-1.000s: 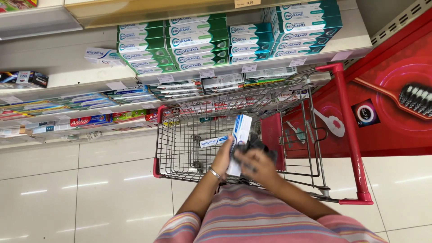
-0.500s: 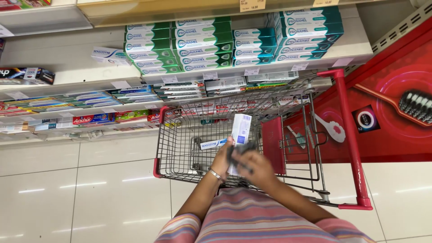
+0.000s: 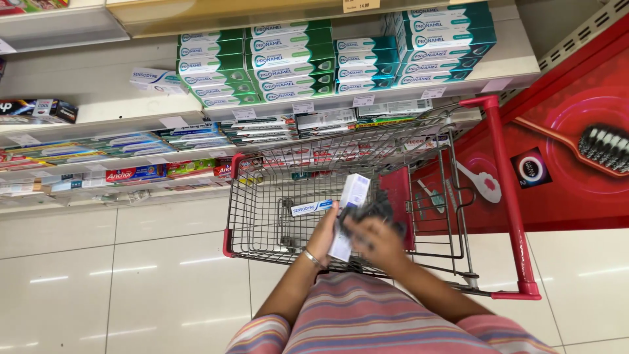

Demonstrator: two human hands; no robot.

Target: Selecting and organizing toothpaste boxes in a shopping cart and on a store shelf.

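Note:
My left hand [image 3: 325,237] and my right hand [image 3: 375,237] together hold a long white and blue toothpaste box [image 3: 349,213] upright over a red-framed wire shopping cart [image 3: 504,216]. The left hand grips the box's lower left side. The right hand is blurred and lies across its lower right part, with something dark at its fingers. Another white toothpaste box [image 3: 312,208] lies inside the cart basket, just left of the held one.
Store shelves [image 3: 98,98] behind the cart carry stacked green and teal toothpaste boxes [image 3: 288,62] and flatter packs lower down. A red display panel with a toothbrush picture [image 3: 576,151] stands at the right. Pale floor tiles [image 3: 111,282] lie to the left.
The view has shifted slightly. The held box has sunk a little lower over the cart, and my right hand has moved across it.

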